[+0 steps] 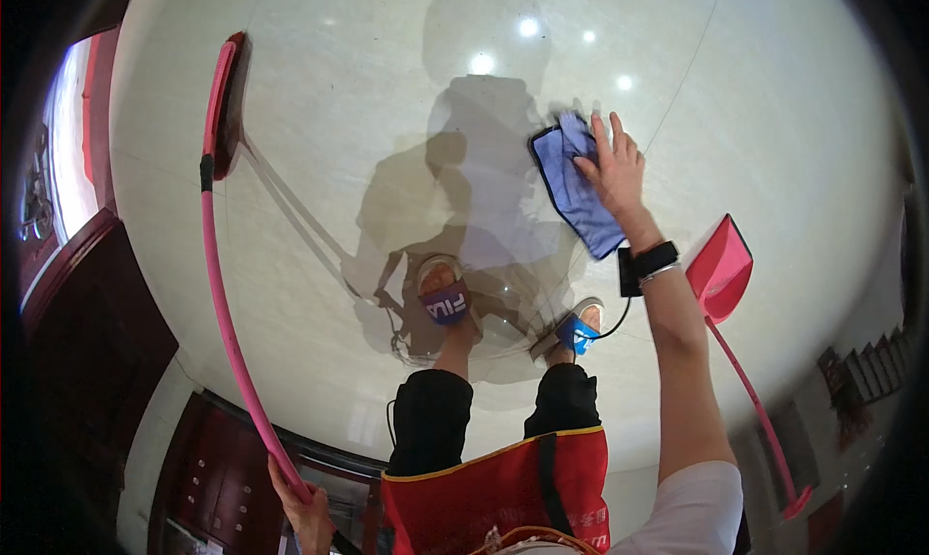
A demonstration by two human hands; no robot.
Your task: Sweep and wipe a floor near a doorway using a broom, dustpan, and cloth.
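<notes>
My left hand (pixel 301 513) is wrapped around the lower end of a long pink handle. The handle belongs to a pink broom (pixel 221 105), whose reddish-brown bristle head is at the upper left. My right hand (pixel 617 164) is stretched out with its fingers apart, over a blue cloth (pixel 573 185) with dark edging. The thumb and fingers appear in front of the cloth, not closed around it. Whether the palm touches the cloth is hidden. A black band with a small box and a cable (pixel 646 265) is strapped to my right wrist.
A pink dustpan (pixel 722 275) with a long handle stands to the right of my right forearm. My feet in slide sandals (pixel 446 304) are on the glossy pale tiled floor (pixel 312 214). A red apron (pixel 493 490) covers my lap. Dark wooden doors (pixel 101 301) line the left side.
</notes>
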